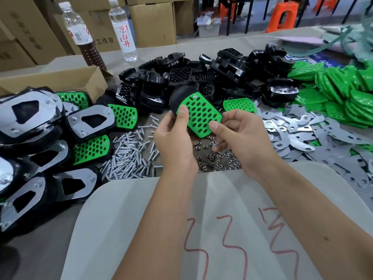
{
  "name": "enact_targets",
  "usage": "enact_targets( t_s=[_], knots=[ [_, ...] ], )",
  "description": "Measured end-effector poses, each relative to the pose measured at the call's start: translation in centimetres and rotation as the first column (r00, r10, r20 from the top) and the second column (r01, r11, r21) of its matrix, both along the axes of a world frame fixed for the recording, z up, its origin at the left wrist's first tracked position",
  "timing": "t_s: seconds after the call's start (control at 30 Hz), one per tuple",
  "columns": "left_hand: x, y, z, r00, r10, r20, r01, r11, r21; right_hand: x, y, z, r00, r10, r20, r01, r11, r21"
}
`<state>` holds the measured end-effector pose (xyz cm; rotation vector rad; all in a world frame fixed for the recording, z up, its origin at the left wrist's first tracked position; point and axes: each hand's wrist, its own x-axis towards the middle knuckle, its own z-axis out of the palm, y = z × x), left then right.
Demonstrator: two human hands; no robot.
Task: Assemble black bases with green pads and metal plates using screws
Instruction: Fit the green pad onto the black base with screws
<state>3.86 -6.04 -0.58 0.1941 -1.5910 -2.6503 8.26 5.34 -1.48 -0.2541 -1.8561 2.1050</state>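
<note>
- A cluttered table (pixel 50 229) stood before stacked cardboard boxes (pixel 153 23).
- Left hand (pixel 173 136) and right hand (pixel 240 136) both gripped a black base (pixel 178 96) with green pad (pixel 199 114), above loose screws (pixel 129 156).

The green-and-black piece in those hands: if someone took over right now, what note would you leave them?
Left hand and right hand both grip one base with a green pad on it; a screw head shows at its top corner.
Screws and nuts lie just below, plates right, spare bases behind, pads far right.
Done: finished units piled left.
Left: this piece shows no metal plate yet.
</note>
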Motion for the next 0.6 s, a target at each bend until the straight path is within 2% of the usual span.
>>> enact_targets(
  t_s=[0.1, 0.17, 0.2, 0.27, 0.33, 0.43, 0.5, 0.6],
  knots=[
    [0.0, -0.1, -0.2, 1.000, -0.028, 0.000, 0.028, 0.990, -0.139, 0.1, 0.0, 0.0, 0.996, -0.082, -0.027, 0.084, 0.995, 0.056],
    [0.2, 0.0, -0.1, 0.997, -0.074, 0.036, 0.079, 0.983, -0.163, 0.1, 0.0, -0.1, 0.987, -0.149, -0.064, 0.158, 0.971, 0.179],
    [0.4, 0.1, 0.1, 0.991, -0.118, 0.064, 0.125, 0.984, -0.126, 0.0, 0.1, -0.2, 0.976, -0.193, -0.104, 0.216, 0.927, 0.307],
    [0.9, 0.6, 0.6, 0.972, -0.212, 0.106, 0.215, 0.976, -0.019, 0.0, 0.1, -0.2, 0.947, -0.234, -0.222, 0.320, 0.759, 0.567],
    [1.1, 0.8, 1.0, 0.952, -0.281, 0.123, 0.277, 0.960, 0.044, 0.2, 0.0, -0.1, 0.931, -0.171, -0.323, 0.359, 0.596, 0.718],
    [1.1, 0.7, 1.3, 0.930, -0.337, 0.146, 0.334, 0.941, 0.044, 0.6, 0.1, 0.2, 0.930, -0.045, -0.365, 0.349, 0.417, 0.839],
    [0.7, 0.4, 1.0, 0.933, -0.327, 0.149, 0.323, 0.945, 0.050, 0.8, 0.1, 0.4, 0.933, 0.008, -0.359, 0.329, 0.378, 0.865],
    [0.6, 0.5, 1.0, 0.932, -0.313, 0.182, 0.302, 0.950, 0.082, 1.3, 0.7, 1.0, 0.959, 0.072, -0.275, 0.228, 0.384, 0.895]
  ],
)
